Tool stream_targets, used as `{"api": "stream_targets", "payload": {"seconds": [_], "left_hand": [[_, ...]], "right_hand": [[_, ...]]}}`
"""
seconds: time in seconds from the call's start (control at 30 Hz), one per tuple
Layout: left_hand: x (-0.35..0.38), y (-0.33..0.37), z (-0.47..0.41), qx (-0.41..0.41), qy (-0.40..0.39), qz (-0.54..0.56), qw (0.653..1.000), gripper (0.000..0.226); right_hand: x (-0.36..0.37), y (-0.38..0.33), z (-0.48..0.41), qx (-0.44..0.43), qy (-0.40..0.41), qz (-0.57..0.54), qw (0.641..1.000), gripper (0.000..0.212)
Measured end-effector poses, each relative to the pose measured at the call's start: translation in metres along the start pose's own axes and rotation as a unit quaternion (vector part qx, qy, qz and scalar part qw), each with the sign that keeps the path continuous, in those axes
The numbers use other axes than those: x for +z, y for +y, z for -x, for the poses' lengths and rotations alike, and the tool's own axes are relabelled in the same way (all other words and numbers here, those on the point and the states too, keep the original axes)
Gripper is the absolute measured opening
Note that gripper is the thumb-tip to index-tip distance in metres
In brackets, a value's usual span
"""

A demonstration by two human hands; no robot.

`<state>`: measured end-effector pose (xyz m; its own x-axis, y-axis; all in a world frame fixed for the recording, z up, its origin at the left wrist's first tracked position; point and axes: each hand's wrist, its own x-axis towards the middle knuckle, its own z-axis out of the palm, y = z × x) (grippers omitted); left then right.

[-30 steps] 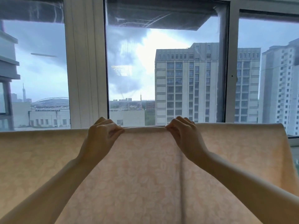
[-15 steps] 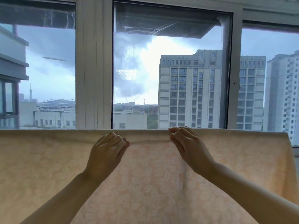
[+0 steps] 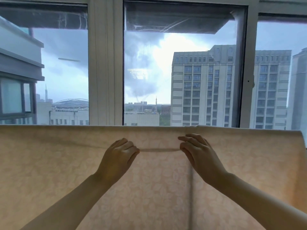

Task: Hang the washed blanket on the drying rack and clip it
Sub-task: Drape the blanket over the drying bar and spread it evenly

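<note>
Presently, we list:
Blanket [image 3: 66,163]: thin peach cloth, faint leaf pattern, hung flat.
Left hand [image 3: 118,159]: grip pinching a taut fold.
Right hand [image 3: 198,154]: pinching likewise.

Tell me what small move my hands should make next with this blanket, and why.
Probably slide both hands apart along the fold to smooth it. The blanket already hangs across the view, but the left hand and right hand pinch it just below the top edge, and a taut crease runs between them. No clip is in view, so flattening likely comes before clipping.
</note>
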<state>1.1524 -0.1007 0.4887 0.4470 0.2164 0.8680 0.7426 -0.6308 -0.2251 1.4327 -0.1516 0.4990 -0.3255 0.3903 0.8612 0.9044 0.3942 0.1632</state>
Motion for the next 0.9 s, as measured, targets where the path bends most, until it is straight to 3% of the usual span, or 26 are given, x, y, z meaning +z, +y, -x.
{"api": "stream_targets", "payload": {"seconds": [0.1,0.27,0.37,0.53,0.9], "left_hand": [[-0.008,0.0,-0.006,-0.014,-0.003,0.001,1.0,0.028],[-0.025,-0.009,-0.025,-0.044,0.01,0.006,0.999,0.03],[-0.032,-0.024,-0.031,-0.099,0.032,-0.009,0.995,0.018],[-0.039,-0.064,-0.024,-0.203,0.008,-0.003,0.979,0.026],[-0.046,-0.075,-0.01,-0.155,0.044,-0.064,0.985,0.006]], "right_hand": [[-0.003,0.002,-0.001,-0.016,0.005,0.004,1.0,0.021],[-0.011,0.007,-0.023,-0.024,0.02,0.019,0.999,0.007],[-0.013,0.007,-0.03,-0.027,0.007,0.03,0.999,0.008],[-0.013,0.014,-0.037,-0.013,-0.017,0.046,0.999,0.021],[-0.009,0.013,-0.059,0.038,-0.003,0.018,0.999,0.012]]}}
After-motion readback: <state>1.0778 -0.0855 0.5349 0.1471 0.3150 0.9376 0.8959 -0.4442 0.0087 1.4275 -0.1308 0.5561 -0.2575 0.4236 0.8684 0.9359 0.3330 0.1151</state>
